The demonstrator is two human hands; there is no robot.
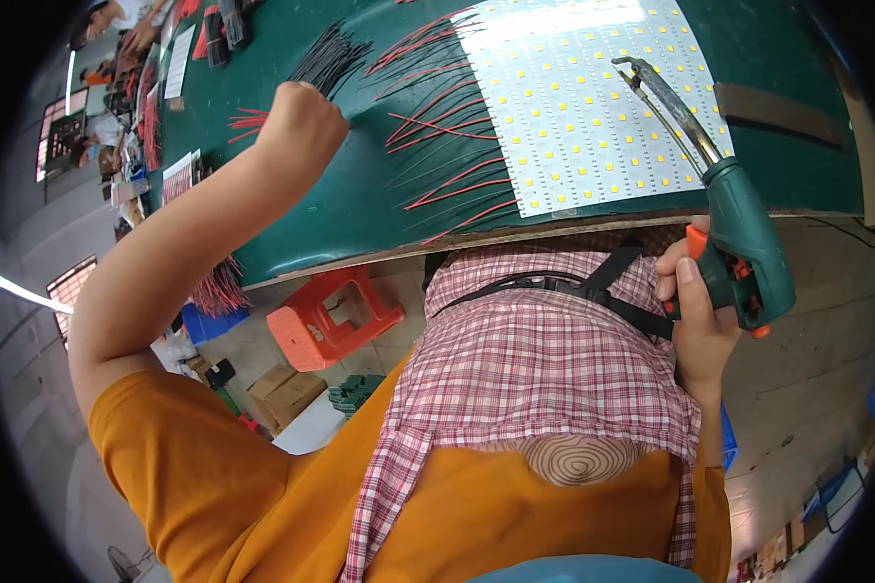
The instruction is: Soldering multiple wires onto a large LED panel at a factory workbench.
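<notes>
Head view is showing a pink-and-white checked apron (pixel 544 360) nearest, covering an orange T-shirt (pixel 214 466) below both hands. The right hand (pixel 700 311) is grasping a green pistol-shaped soldering gun (pixel 753 243), its fingers curling around the grip beside an orange trigger. From this hand the metal barrel is slanting up and leftward, and its darkened tip is pointing over a white LED board (pixel 593 126); whether tip and board are touching cannot be told. That board is lying on the green tabletop (pixel 350 219), beyond the right hand and to the right of the left hand, carrying rows of yellow LEDs. Red and black wires (pixel 447 127) are extending from its left edge toward the left hand (pixel 306 121). That hand is curling fist-like over more wires, black strands (pixel 331 58) fanning out just beyond it and red ends (pixel 250 120) showing just left of it; its fingertips are hiding underneath, so whether it is gripping any cannot be told. A dark flat strip (pixel 783 115) is lying beyond the right hand. Down on the floor, between the hands and nearer the body, a red plastic stool (pixel 335 316) is standing. Well beyond the left hand, another person (pixel 126 15) is sitting or standing.
</notes>
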